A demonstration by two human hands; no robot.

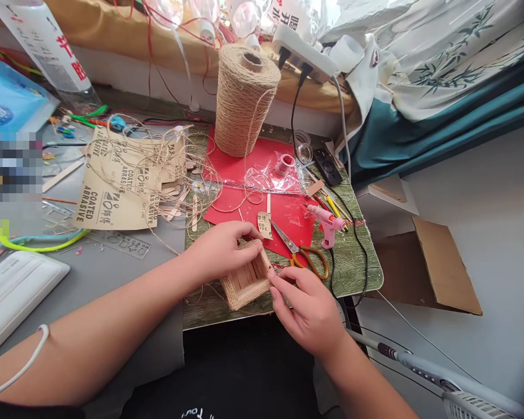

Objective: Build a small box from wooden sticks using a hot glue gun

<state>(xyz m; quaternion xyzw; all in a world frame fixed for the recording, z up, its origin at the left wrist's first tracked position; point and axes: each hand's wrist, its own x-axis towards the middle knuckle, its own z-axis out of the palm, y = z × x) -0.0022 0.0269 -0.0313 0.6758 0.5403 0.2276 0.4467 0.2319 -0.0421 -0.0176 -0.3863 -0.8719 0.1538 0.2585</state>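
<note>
A small open box [250, 285] of wooden craft sticks, its sides wrapped in jute twine, is tilted near the table's front edge. My left hand [227, 247] grips its far left rim, thumb over the wall and fingers behind. At the box's right corner, the thumb and forefinger of my right hand [308, 308] are pinched together; whether a twine end lies between them is hidden. Scissors [303, 250] with brown handles lie just beyond my right hand. Behind the box is a scrap of sandpaper [264, 226] on red sheets [220, 214].
A large twine spool [247, 102] stands at the back, its loose strands tangled over sandpaper sheets [113, 186] and craft sticks [174, 198]. To the right, a pink glue gun [327, 224] trails a black cord. A power strip [305, 52] hangs above; a cardboard box [445, 267] sits beyond the table.
</note>
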